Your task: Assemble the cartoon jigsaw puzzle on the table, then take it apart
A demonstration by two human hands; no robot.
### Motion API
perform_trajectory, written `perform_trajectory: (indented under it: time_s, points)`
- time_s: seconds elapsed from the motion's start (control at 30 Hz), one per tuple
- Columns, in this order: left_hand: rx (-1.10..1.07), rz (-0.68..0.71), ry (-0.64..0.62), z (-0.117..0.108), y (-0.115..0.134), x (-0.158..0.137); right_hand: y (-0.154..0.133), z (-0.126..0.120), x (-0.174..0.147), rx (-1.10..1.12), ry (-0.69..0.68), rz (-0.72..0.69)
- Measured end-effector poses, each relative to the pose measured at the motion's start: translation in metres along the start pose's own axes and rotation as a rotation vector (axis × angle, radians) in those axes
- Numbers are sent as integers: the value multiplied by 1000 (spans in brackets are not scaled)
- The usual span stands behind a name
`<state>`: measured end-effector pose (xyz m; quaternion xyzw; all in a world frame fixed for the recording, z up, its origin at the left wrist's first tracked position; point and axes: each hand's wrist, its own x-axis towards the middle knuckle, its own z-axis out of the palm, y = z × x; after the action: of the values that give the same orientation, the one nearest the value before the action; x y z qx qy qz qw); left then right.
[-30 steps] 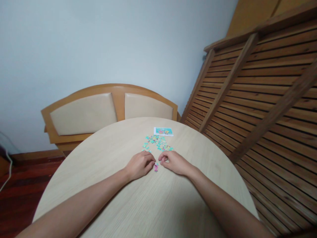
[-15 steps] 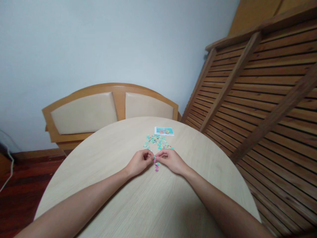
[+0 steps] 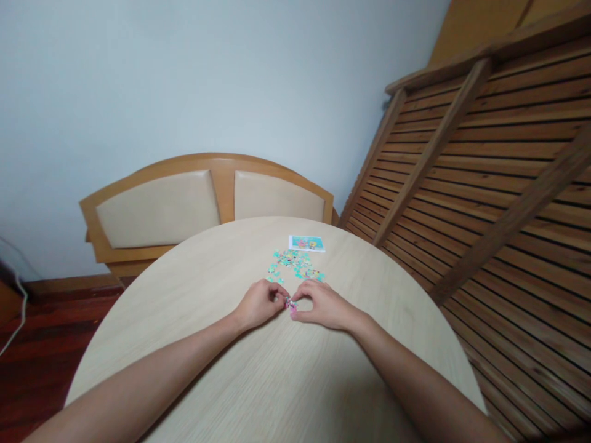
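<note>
A small cluster of pink and teal jigsaw puzzle pieces (image 3: 291, 304) lies on the table between my two hands. From the left, my left hand (image 3: 262, 304) pinches the edge of the cluster, its thumb and forefinger closed together. My right hand (image 3: 325, 306) grips the cluster from the other side, forefinger at the top and thumb at the bottom, with a gap between them. Fingertips partly hide the pieces. Just beyond my hands is a loose pile of teal and yellow puzzle pieces (image 3: 292, 258).
Behind the pile lies a picture card (image 3: 307, 243) with two cartoon figures on teal. The round pale wooden table (image 3: 221, 375) fills the foreground. A padded wooden headboard (image 3: 157, 209) stands beyond it by the wall. Wooden slatted panels (image 3: 429, 172) lean at the right.
My right hand has opened from a pinch at the top of the pieces and now spans them with thumb and forefinger. My left hand has shifted slightly down.
</note>
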<state>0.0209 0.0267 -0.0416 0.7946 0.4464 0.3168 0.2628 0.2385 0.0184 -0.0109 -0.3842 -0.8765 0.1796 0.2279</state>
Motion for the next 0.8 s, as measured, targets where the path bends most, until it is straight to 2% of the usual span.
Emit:
perform_trajectory:
  time_s: [0.5,0.57,0.7,0.8]
  points:
    - [241,39,52,-3,16,-3,4,0,1,-8,-2,-8]
    - [240,90,23,-5,16,-4,4,0,0,-8,-1,-10]
    - [272,283,-56,-13,12,-5,3,0,-1,-6,-2,-11]
    - [307,351,-90,-16,7,-5,2,0,-1,-10,-4,-6]
